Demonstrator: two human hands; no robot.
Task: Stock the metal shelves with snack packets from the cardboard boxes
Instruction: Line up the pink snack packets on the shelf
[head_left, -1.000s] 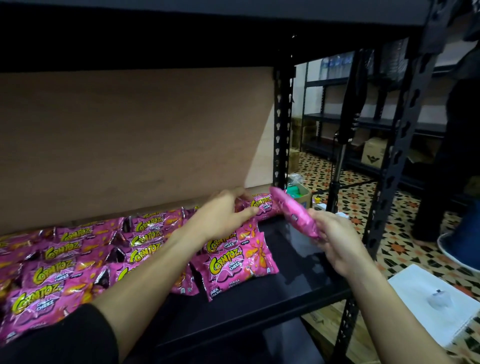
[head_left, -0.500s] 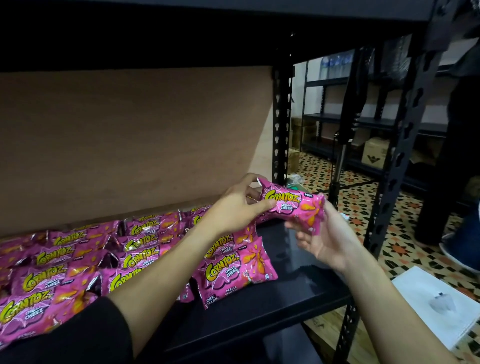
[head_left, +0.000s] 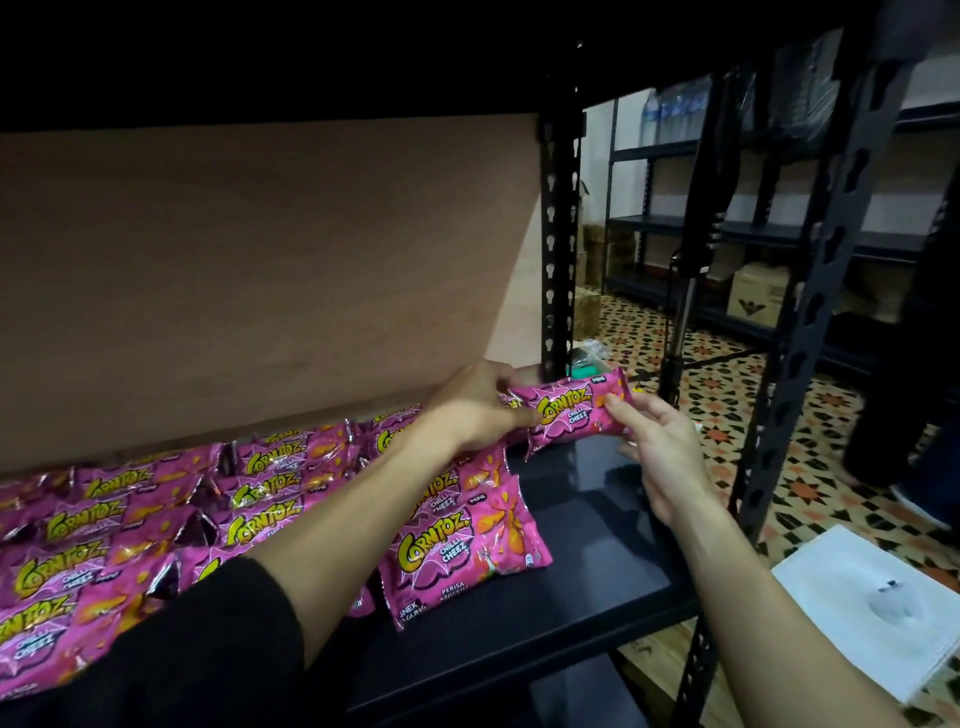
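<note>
Pinched at left end by curled fingers of left hand (head_left: 475, 410): pink foil snack packet (head_left: 571, 410). Right end touched by fingertips (head_left: 618, 413) of right hand (head_left: 665, 457); pinch or mere steadying not discernible. Held level, label forward, presumably to match pink stocked packets (head_left: 467, 540) lying below-left of grip. Bare black metal shelf (head_left: 597, 519) directly beneath grip: probable landing spot, extending row rightward.

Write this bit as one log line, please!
left hand: grips packet | right hand: open, touches packet | shelf: other packets lie left
</note>
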